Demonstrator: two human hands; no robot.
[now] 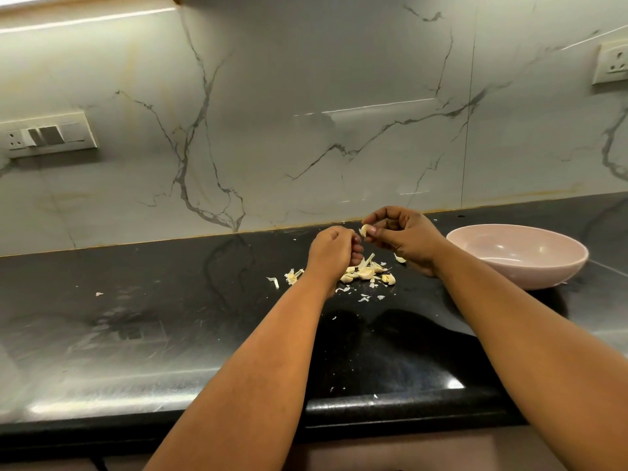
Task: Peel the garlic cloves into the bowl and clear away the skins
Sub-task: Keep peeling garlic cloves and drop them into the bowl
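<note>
A marble-veined wall [306, 113] rose behind the dark polished surface [153, 334]. On the surface, to the right, sat a pink bowl [523, 266]; nothing showed inside it. The right hand [404, 234] hung above the surface, left of the bowl, pinching a garlic clove [365, 230] between thumb and fingertips. The left hand [331, 251] was just beside it, fingers curled; whether it held anything could not be told. Below both lay a scatter of skins [365, 271] and smaller flakes.
</note>
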